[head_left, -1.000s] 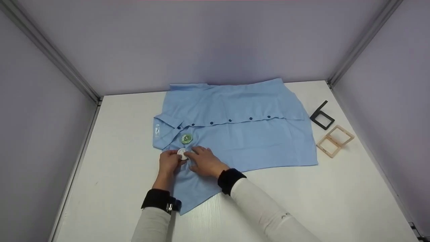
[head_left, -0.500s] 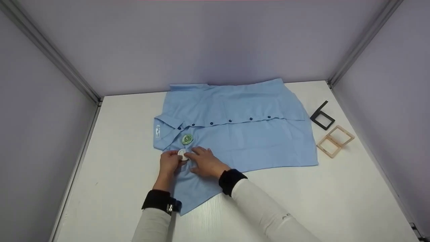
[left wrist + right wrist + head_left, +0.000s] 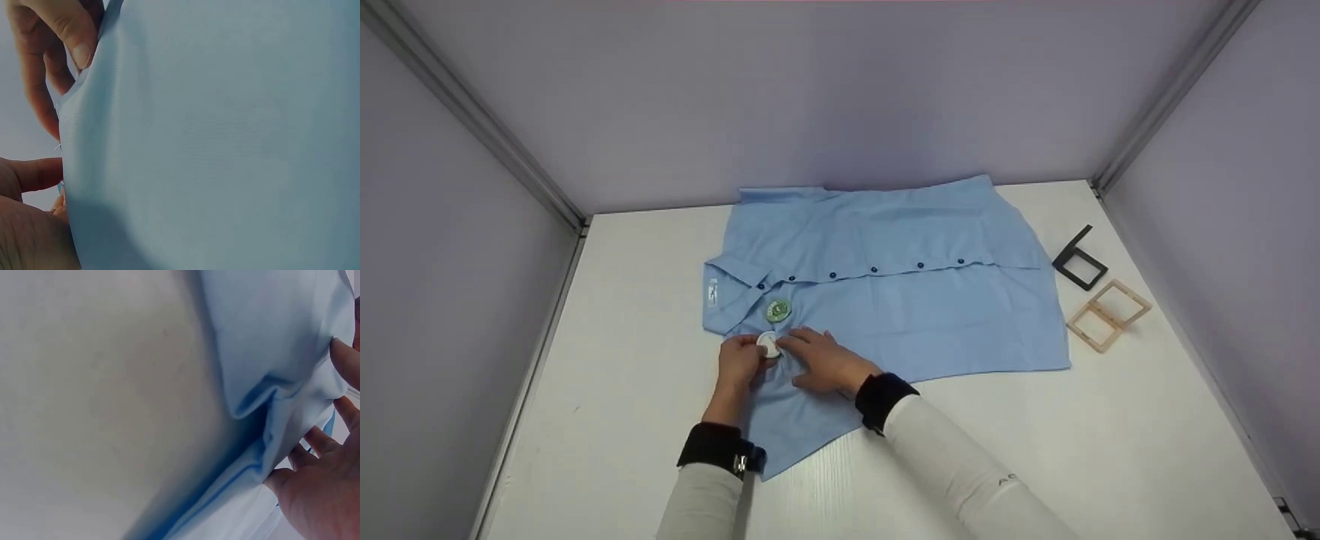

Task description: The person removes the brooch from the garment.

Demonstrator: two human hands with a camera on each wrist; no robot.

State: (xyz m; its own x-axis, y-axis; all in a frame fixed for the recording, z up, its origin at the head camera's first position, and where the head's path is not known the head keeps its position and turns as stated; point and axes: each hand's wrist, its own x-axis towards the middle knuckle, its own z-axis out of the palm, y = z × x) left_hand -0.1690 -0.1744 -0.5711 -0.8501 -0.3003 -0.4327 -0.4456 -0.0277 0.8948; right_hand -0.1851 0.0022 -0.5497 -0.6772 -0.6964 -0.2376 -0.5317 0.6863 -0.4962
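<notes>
A light blue shirt [image 3: 915, 315] lies spread out, its collar to the left and a row of dark buttons along its middle. A round green badge [image 3: 778, 310] rests on it below the collar. Just nearer to me is a round white badge [image 3: 767, 344] with a thin line across its face. My left hand [image 3: 739, 361] pinches that white badge at its left edge. My right hand [image 3: 826, 361] is beside the badge's right edge, its fingers extended over the shirt and its thumb apart. Cloth hides parts of the fingers in both wrist views.
A black hinged frame [image 3: 1080, 264] stands partly unfolded at the right of the white table [image 3: 645, 300]. Next to it lies a light wooden hinged frame [image 3: 1108, 316], opened out. Grey-lilac panels [image 3: 840, 90] enclose the table at the back and sides.
My right hand has shifted slightly right, and its fingertips have drawn back from the white badge's face towards its edge. The left hand and the badge stay nearly in place.
</notes>
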